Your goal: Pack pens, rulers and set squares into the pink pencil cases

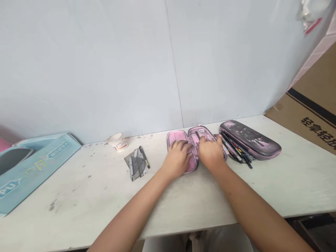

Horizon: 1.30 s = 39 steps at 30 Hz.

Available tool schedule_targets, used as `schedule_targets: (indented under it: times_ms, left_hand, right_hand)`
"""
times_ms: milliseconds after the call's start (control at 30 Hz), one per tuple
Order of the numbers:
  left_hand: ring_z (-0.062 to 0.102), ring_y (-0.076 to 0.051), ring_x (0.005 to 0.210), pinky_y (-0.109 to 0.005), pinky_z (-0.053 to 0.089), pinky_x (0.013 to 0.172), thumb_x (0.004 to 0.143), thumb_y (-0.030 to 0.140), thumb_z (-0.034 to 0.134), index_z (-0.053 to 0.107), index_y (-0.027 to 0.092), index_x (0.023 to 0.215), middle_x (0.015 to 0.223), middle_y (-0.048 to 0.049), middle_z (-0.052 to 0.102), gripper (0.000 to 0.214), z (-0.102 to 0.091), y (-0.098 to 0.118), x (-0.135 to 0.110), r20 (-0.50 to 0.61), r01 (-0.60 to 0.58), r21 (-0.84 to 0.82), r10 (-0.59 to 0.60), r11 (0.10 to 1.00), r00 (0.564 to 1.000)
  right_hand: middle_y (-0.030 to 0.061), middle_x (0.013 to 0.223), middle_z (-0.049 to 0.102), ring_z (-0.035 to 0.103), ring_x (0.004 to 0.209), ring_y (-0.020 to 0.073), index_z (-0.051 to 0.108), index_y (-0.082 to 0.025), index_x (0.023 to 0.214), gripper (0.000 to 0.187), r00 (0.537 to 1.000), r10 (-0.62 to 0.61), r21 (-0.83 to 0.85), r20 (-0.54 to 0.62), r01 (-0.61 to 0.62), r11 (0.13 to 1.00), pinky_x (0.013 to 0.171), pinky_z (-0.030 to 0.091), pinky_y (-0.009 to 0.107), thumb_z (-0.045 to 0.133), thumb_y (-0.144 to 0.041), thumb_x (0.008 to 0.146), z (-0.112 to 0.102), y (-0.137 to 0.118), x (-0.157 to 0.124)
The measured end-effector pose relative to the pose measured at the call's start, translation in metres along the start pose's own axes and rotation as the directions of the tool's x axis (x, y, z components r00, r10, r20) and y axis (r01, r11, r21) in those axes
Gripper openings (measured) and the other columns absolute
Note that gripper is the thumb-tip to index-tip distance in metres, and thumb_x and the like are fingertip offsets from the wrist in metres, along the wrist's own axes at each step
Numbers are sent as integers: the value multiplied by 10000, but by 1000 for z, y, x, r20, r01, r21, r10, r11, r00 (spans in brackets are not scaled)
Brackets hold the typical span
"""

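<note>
Pale wall panels (pixel 105 70) back your scuffed white tabletop (pixel 189 203); a blue box (pixel 31 164) sits at its left edge. At the back edge's middle lies the open pink pencil case (pixel 173 138): your left hand (pixel 178 156) rests flat on it, gripping nothing; your right hand (pixel 211 153) curls over it, grip indeterminable.

**Even, soft daylight; wide-angle bend**

Bright, diffuse light fills the scene, with no glare. Only faint, soft shadows lie under the hands and beside the dark case (pixel 250 140) on the worktop (pixel 183 196). The centre is fairly sharp; the edges curve and stretch, and the forearms nearest the camera look soft.
</note>
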<state>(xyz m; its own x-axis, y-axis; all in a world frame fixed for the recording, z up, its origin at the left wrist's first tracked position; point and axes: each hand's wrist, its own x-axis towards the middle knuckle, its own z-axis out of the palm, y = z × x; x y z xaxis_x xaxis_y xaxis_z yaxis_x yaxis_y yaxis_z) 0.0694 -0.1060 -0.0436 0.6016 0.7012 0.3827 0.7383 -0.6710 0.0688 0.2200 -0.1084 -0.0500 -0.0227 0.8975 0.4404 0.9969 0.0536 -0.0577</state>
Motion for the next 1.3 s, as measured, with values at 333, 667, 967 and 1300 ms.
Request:
schedule_targets:
  times_ms: [333, 667, 967, 1300]
  left_hand:
    - [468, -216, 1127, -409, 328, 1002, 882, 283, 367, 512, 179, 1188, 1205, -101, 538, 355, -6, -13, -5, 48, 136, -82, -133, 987, 990]
    - [503, -236, 1057, -410, 385, 913, 863, 217, 362, 520, 146, 1133, 1112, -126, 559, 321, -37, -115, -101, -162, 602, -19, -596, 799, 786]
    - [503, -278, 951, -446, 358, 848, 836, 173, 369, 546, 113, 1037, 985, -155, 565, 275, -27, -110, -99, -154, 591, 124, -572, 797, 805]
    - [455, -300, 1002, -484, 335, 864, 872, 284, 369, 659, 97, 888, 976, -178, 562, 346, -25, -103, -100, -156, 552, 92, -536, 829, 830]
  right_hand:
    - [148, 837, 637, 525, 887, 273, 647, -114, 851, 271, 971, -155, -41, -184, 150, 988, 987, 134, 548, 435, -277, 807, 9, 4, -7]
    - [89, 846, 594, 482, 886, 233, 637, -168, 822, 252, 903, -346, -1, -254, 357, 934, 961, 217, 536, 416, -288, 836, 10, -23, -16]
    - [142, 940, 595, 458, 986, 255, 670, -125, 872, 309, 839, -537, 66, 90, 533, 843, 896, 291, 410, 429, -314, 830, 6, -158, 5]
    - [190, 958, 609, 492, 959, 278, 654, -58, 959, 399, 812, -541, 49, 220, 544, 838, 782, 331, 390, 356, -305, 864, 20, -169, 7]
